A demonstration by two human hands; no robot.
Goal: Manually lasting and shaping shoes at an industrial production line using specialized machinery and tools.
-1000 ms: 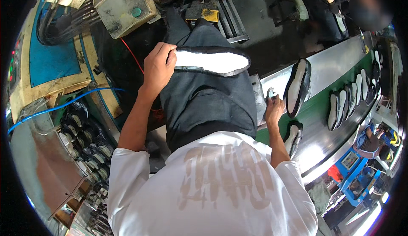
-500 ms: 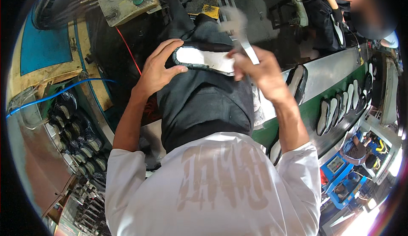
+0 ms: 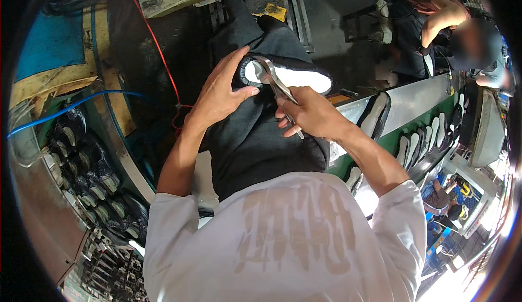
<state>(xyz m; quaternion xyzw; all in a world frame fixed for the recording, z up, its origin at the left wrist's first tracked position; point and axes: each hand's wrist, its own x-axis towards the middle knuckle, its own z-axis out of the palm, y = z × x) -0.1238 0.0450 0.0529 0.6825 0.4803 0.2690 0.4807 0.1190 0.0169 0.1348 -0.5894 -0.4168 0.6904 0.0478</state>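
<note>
A black shoe upper with a white insole bottom [image 3: 307, 79] lies across my thighs, its white side up. My left hand [image 3: 220, 92] grips its left end, fingers on the far side and thumb on the near side. My right hand [image 3: 314, 111] is closed round the handles of metal pincers [image 3: 279, 86]. Their curved head lies over the white bottom near the left end, close to my left fingertips. Whether the jaws pinch the black edge cannot be made out. The handle ends stick out below my right fingers.
A metal bench [image 3: 416, 103] runs along my right, with more white-bottomed shoes [image 3: 402, 149] beside it. Dark shoes [image 3: 98, 182] crowd a rack at left. A blue hose [image 3: 81, 102] and red cable [image 3: 157, 43] hang at left. Another person [image 3: 443, 22] sits at far right.
My right hand has turned and moved left, bringing the tool from a raised, blurred position down over the shoe's left end. The shoe and my left hand have shifted slightly right.
</note>
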